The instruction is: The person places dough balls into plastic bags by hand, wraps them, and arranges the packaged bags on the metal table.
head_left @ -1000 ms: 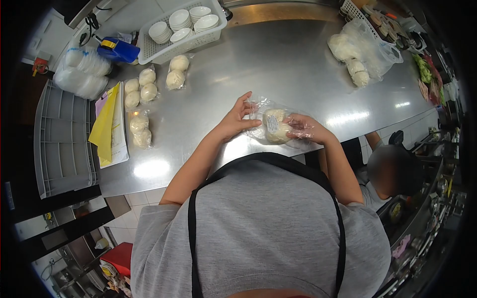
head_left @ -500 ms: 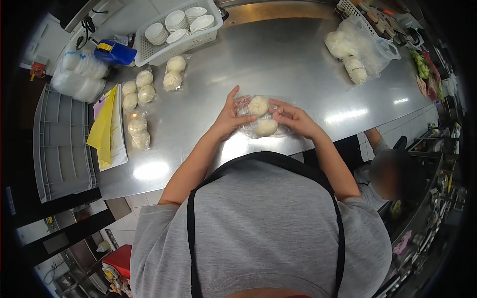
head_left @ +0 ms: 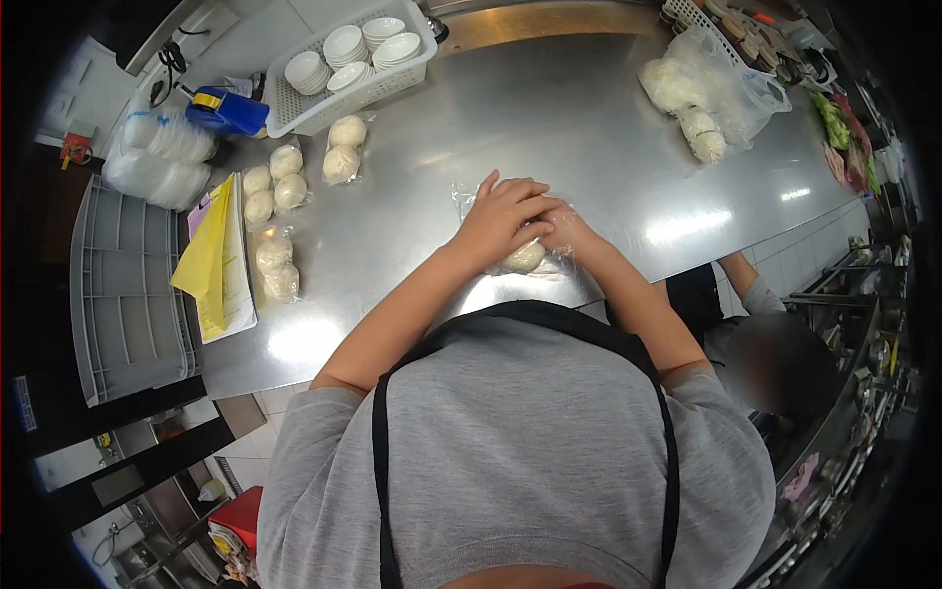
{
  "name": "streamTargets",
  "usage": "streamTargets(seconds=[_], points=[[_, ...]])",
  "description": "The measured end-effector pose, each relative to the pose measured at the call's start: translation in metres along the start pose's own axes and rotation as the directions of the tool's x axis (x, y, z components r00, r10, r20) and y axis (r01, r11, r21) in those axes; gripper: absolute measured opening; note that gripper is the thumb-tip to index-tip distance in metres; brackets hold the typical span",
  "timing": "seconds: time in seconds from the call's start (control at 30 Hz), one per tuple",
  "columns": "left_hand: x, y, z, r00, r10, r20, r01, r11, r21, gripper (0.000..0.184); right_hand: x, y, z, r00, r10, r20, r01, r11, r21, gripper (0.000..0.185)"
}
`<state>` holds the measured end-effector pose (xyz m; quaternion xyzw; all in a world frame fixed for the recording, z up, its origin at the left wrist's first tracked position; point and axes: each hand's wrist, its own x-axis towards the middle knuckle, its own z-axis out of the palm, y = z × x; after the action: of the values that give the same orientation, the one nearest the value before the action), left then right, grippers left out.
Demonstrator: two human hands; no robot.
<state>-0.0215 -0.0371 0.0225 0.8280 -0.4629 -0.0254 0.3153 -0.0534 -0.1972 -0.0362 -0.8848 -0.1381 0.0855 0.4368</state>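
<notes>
Two pale round buns or dough balls, bagged in clear plastic, lie on the steel table in front of me. Only the nearer ball shows, below my hands. My left hand lies across the top of the bag with its fingers stretched out and apart, covering the farther ball and partly overlapping the other hand. My right hand comes in from the right against the bag, with clear film lying over part of it. Its fingertips are hidden beneath the left hand. Loose plastic sticks out past the left hand.
Bagged balls lie at left in pairs beside papers and a grey rack. Behind stands a white basket of small dishes. A plastic bag of more balls sits at back right. Another person is at right.
My left hand has moved right and over the bag, now overlapping my right hand. The farther ball, visible before between my hands, is covered.
</notes>
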Motion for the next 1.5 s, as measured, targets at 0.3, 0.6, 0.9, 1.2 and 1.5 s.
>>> streamTargets(seconds=[0.3,0.6,0.9,1.2,1.5], points=[[-0.009,-0.001,0.016,0.985,0.117,-0.130,-0.131,0.986,-0.102,0.023,0.016,0.016,0.030,0.980,-0.156,-0.125,0.163,0.985,0.051,0.043],[-0.011,0.000,0.002,0.983,0.127,-0.133,-0.141,0.985,-0.099,0.032,-0.007,-0.009,0.002,0.990,-0.133,-0.040,0.139,0.944,0.299,0.050],[-0.072,-0.049,-0.003,0.912,-0.300,-0.281,0.253,0.949,-0.191,0.048,-0.025,-0.025,-0.008,0.986,-0.104,0.132,0.052,0.937,0.346,0.060],[-0.075,-0.057,0.020,0.919,-0.327,-0.222,0.222,0.891,-0.396,0.053,0.005,-0.012,0.020,0.991,-0.131,0.016,0.120,0.945,0.305,0.041],[-0.069,-0.010,0.019,0.943,-0.072,-0.324,0.083,0.996,0.020,0.057,0.019,-0.010,0.023,0.963,0.122,-0.240,0.027,0.842,0.539,0.033]])
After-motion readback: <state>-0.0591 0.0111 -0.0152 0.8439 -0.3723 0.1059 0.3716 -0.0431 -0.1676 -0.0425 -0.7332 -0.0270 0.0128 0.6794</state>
